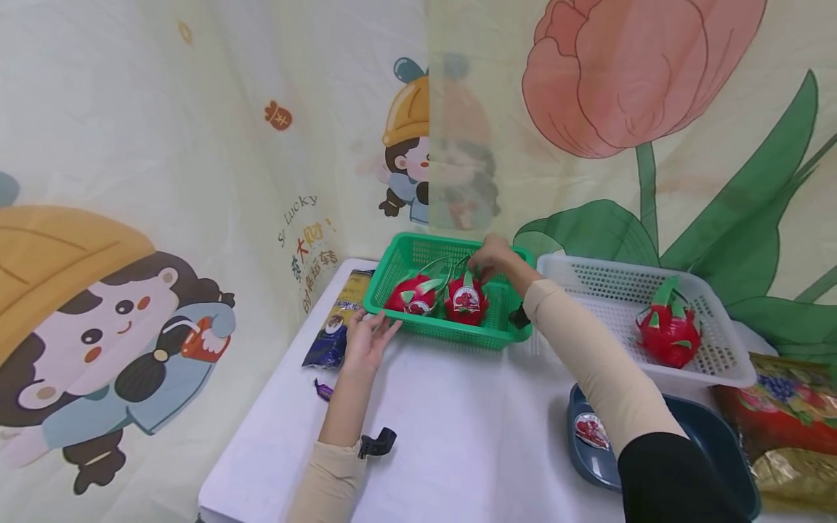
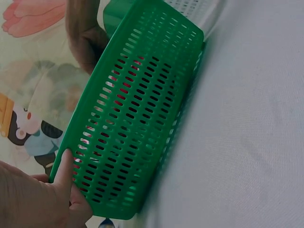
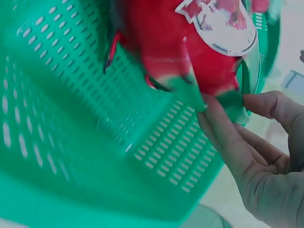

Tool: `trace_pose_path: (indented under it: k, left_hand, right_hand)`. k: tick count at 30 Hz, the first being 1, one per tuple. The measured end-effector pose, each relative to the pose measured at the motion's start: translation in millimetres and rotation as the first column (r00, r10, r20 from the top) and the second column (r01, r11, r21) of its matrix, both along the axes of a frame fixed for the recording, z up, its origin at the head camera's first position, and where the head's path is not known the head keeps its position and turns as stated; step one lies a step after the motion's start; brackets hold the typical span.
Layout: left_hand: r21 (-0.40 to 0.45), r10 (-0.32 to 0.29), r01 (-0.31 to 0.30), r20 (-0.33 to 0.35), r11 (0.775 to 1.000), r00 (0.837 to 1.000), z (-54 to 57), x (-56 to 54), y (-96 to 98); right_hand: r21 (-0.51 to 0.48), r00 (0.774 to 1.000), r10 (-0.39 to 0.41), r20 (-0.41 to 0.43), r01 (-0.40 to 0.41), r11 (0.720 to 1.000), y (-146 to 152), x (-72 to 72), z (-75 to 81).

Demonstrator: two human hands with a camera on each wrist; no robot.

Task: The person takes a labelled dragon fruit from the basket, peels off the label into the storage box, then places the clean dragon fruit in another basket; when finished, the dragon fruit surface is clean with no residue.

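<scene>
A green plastic basket stands at the back of the table, holding two red dragon fruits with white round stickers. My left hand grips its front left rim; in the left wrist view the thumb presses the perforated outer wall. Over the basket, my right hand pinches the green leafy tip of the right dragon fruit. Thumb and fingertips on that tip show in the right wrist view, by the red fruit. Beside it lies the other dragon fruit; thin green strings trail behind both.
Another dragon fruit sits in a white basket at right. A dark blue tray with a stickered packet stands in front. A blue-gold bag and purple-wrapped candy lie left; a colourful bag lies far right.
</scene>
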State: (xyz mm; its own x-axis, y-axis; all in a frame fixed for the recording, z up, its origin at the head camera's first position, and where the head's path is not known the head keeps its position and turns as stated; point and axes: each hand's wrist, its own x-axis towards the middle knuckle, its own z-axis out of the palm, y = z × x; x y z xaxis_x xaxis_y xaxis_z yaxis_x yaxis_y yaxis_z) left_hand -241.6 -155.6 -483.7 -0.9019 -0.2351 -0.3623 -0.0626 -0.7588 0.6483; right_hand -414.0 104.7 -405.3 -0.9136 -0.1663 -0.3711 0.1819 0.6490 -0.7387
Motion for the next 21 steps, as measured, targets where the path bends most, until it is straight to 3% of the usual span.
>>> trace_pose_path:
  k: [11, 21]
  left_hand:
    - [0.014, 0.000, 0.000, -0.009, 1.000, 1.000, -0.5, -2.0, -2.4]
    - [0.011, -0.011, 0.011, -0.011, 1.000, 1.000, 0.3, -1.5, -2.8]
  right_hand:
    - [-0.078, 0.999, -0.039, -0.026, 0.037, 0.996, 24.9, 3.4, 13.5]
    - [-0.018, 0.991, -0.107, -0.085, 0.106, 0.994, 28.0, 12.5, 19.8]
